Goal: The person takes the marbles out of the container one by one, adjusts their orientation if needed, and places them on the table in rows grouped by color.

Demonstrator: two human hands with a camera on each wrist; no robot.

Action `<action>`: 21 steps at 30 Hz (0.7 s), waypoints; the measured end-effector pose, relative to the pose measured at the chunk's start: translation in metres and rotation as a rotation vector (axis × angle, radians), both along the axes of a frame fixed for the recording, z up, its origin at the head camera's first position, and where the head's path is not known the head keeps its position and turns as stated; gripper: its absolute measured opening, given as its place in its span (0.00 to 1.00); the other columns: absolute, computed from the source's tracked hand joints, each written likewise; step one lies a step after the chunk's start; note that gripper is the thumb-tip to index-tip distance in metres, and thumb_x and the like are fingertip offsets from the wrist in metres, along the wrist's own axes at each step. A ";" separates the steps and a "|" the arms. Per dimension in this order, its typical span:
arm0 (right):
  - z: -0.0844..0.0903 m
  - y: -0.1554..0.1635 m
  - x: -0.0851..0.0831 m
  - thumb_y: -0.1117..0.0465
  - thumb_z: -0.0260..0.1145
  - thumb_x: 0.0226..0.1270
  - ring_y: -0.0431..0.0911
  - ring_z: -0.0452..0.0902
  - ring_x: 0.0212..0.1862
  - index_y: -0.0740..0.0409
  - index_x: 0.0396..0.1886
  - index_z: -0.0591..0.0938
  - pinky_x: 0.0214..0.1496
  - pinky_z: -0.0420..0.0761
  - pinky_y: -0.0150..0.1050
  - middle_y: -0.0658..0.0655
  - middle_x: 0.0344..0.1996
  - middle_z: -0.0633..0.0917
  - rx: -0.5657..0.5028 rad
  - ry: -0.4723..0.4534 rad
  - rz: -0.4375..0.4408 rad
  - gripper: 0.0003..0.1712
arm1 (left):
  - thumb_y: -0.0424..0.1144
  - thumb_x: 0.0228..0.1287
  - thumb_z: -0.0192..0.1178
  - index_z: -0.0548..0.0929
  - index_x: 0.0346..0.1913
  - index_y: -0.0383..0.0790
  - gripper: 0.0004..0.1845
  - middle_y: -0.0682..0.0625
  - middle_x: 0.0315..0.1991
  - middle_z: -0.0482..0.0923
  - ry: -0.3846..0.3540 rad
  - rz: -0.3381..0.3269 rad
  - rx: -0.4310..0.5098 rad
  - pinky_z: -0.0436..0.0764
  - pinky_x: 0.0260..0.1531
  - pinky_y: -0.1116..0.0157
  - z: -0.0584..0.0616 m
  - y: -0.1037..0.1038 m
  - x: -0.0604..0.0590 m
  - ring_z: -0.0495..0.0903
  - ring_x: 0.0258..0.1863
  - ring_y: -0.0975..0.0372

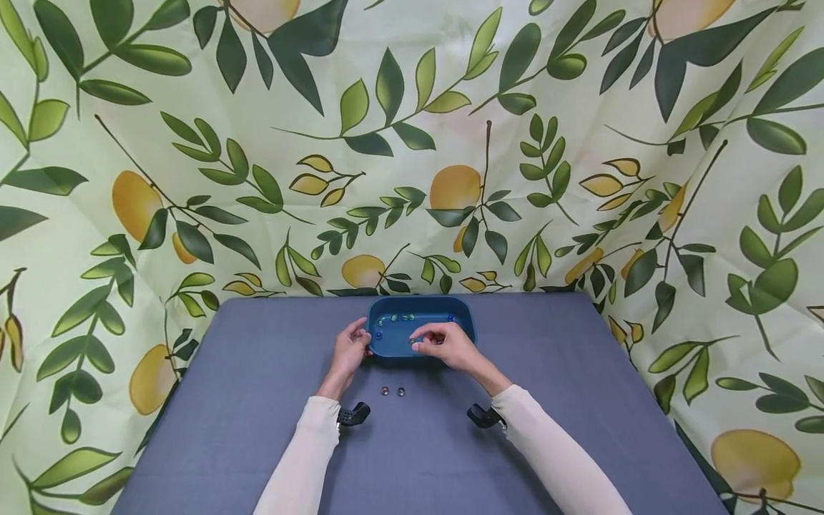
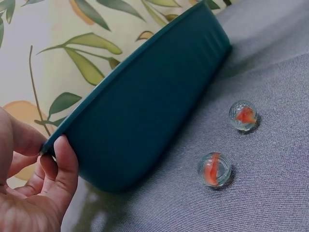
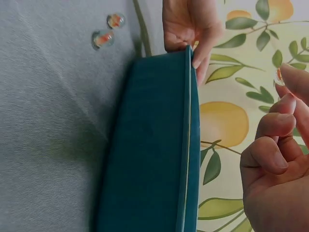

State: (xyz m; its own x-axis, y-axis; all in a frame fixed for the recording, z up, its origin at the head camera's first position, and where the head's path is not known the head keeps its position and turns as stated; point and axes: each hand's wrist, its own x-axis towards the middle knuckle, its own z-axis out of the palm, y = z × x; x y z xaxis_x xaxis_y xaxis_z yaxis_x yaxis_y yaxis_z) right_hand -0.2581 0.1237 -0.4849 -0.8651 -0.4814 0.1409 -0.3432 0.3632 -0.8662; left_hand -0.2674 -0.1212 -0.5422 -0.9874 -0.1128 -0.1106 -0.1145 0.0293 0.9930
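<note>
Here the teal tray (image 1: 465, 320) sits toward the far edge of the grey-covered bench (image 1: 257, 429), just in front of the leaf-and-lemon backdrop (image 1: 450, 143). It is a shallow, rounded-corner dish in deep blue-green plastic with a thin rim and smooth, slightly ribbed outer walls, as the wrist views show. Inside it lie several small marbles (image 1: 395, 317), green and blue ones gathered mostly along the far wall.

The left hand (image 1: 350, 352) grips the tray's left end: in the left wrist view the thumb (image 2: 65, 159) presses on the outer wall just below the rim while the fingers curl over the edge from the inside, a firm pinch on the rim. The right hand (image 1: 444, 342) hovers over the tray's near right part, its fingers curled inward and its thumb and forefinger brought together. In the right wrist view a small glassy marble (image 3: 278, 75) shows at those fingertips, mostly hidden by them, so its colour cannot be told.

On the bench just in front of the tray, between the two forearms, rest two clear marbles with orange swirls (image 1: 385, 391) (image 1: 401, 391), lying side by side, close together but apart, and a short way clear of the tray wall.
</note>
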 end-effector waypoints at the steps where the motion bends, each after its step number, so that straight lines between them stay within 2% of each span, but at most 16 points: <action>1: -0.001 0.001 0.003 0.54 0.71 0.63 0.39 0.72 0.27 0.49 0.43 0.87 0.30 0.73 0.31 0.50 0.25 0.80 0.001 0.002 0.001 0.10 | 0.30 0.71 0.52 0.69 0.70 0.37 0.25 0.49 0.40 0.66 0.000 0.000 0.000 0.81 0.33 0.63 0.000 0.000 0.000 0.72 0.29 0.62; 7: -0.010 0.007 0.018 0.56 0.71 0.63 0.36 0.70 0.24 0.51 0.42 0.87 0.27 0.71 0.29 0.47 0.24 0.78 -0.001 -0.016 -0.005 0.09 | 0.30 0.72 0.52 0.69 0.70 0.37 0.24 0.49 0.40 0.66 0.005 -0.004 0.002 0.81 0.34 0.62 0.002 -0.001 0.000 0.72 0.30 0.62; 15: -0.029 0.008 0.036 0.62 0.71 0.62 0.33 0.66 0.23 0.59 0.43 0.86 0.25 0.67 0.27 0.49 0.25 0.76 -0.018 -0.047 0.003 0.10 | 0.30 0.71 0.52 0.69 0.70 0.38 0.25 0.48 0.40 0.67 -0.009 0.001 -0.004 0.81 0.33 0.64 0.002 0.000 0.000 0.72 0.30 0.62; 21: -0.044 0.008 0.043 0.61 0.72 0.61 0.32 0.65 0.21 0.56 0.39 0.86 0.23 0.67 0.27 0.47 0.22 0.75 -0.001 -0.068 -0.018 0.08 | 0.31 0.71 0.52 0.69 0.69 0.39 0.24 0.48 0.41 0.67 -0.017 0.001 -0.010 0.81 0.34 0.63 0.003 -0.001 0.001 0.72 0.30 0.61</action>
State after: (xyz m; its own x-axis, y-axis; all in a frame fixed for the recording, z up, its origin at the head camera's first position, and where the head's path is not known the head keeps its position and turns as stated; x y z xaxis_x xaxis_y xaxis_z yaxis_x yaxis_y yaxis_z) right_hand -0.2153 0.1314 -0.5292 -0.8811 -0.4659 0.0814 -0.2768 0.3682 -0.8876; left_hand -0.2667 -0.1218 -0.5396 -0.9853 -0.1153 -0.1261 -0.1313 0.0393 0.9906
